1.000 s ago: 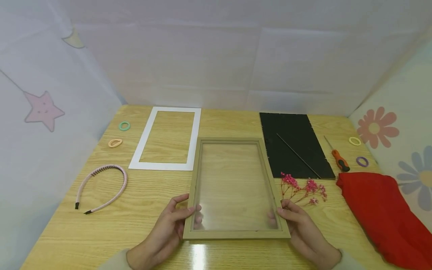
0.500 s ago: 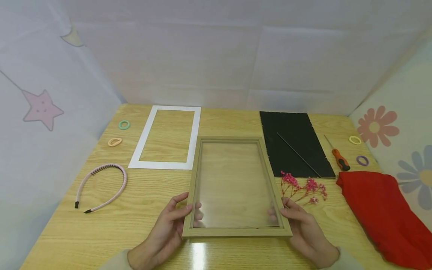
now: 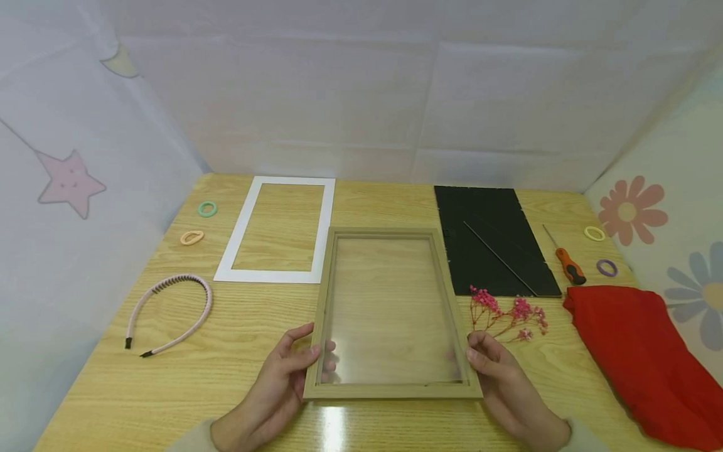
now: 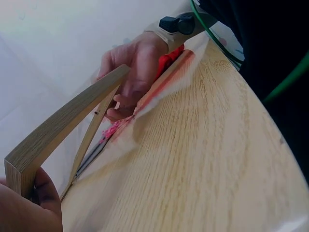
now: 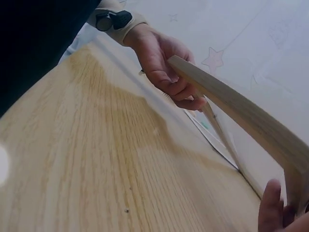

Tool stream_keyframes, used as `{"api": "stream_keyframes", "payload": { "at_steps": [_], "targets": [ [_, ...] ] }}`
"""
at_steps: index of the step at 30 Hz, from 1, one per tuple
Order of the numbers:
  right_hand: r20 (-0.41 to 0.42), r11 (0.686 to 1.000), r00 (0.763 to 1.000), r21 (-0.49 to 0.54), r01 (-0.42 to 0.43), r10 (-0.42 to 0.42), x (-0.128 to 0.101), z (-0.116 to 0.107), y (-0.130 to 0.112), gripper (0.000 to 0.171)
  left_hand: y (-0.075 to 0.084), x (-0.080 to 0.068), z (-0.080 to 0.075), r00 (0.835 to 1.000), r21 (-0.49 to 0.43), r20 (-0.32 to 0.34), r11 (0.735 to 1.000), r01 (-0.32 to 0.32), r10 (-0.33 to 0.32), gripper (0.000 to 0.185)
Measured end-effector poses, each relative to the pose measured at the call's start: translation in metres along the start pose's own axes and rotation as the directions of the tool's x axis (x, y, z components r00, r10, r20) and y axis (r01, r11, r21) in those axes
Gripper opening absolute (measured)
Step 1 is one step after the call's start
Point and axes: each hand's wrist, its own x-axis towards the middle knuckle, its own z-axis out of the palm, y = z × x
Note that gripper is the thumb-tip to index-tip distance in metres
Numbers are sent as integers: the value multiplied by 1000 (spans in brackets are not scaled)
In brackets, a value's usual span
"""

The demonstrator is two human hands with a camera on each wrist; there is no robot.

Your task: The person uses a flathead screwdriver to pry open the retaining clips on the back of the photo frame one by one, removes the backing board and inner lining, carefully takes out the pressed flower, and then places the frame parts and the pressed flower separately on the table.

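A light wooden picture frame (image 3: 392, 392) with a clear pane (image 3: 390, 301) is held in front of me in the head view. My left hand (image 3: 277, 380) grips its left side low down, thumb on the front, some fingertips showing through the pane. On the opposite side my right hand (image 3: 511, 386) pinches the right bar near the bottom corner. Both wrist views show the near edge of the frame (image 4: 67, 116) raised above the wooden table (image 4: 193, 145). Pink dried flowers (image 3: 519, 311) lie just beyond my right hand.
Left: a white mat (image 3: 271, 276), a pink headband (image 3: 209, 301), a green ring (image 3: 207, 204) and a peach ring (image 3: 192, 243). Right: a black backing board (image 3: 480, 263) bearing a thin rod (image 3: 499, 258), a screwdriver (image 3: 570, 267), yellow (image 3: 603, 234) and purple rings (image 3: 614, 271), red cloth (image 3: 644, 358).
The frame has tilted a little and shifted slightly left, still between both hands. My right thumb has moved slightly along the frame's edge. Other things lie as before.
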Motion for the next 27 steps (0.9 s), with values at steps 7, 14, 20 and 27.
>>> {"api": "stream_keyframes", "payload": {
  "at_steps": [7, 14, 20, 27],
  "targets": [
    [-249, 961, 954, -258, 101, -167, -3, 14, 4, 21, -4, 0, -4, 1000, 26, -1, 1000, 5, -5, 57],
    [-46, 907, 971, -369, 203, -236, -7, 15, -11, 44, -9, 2, -9, 1000, 112, 5, 993, -25, 25, 64],
    [156, 974, 972, -120, 194, -175, 5, 16, -23, 42, -6, 5, -14, 997, 319, 4, 945, -71, 74, 69],
    [80, 996, 994, -48, 78, -74, 24, 17, -25, 26, 13, 14, -18, 993, 702, 46, 703, -111, 110, 73]
  ]
}}
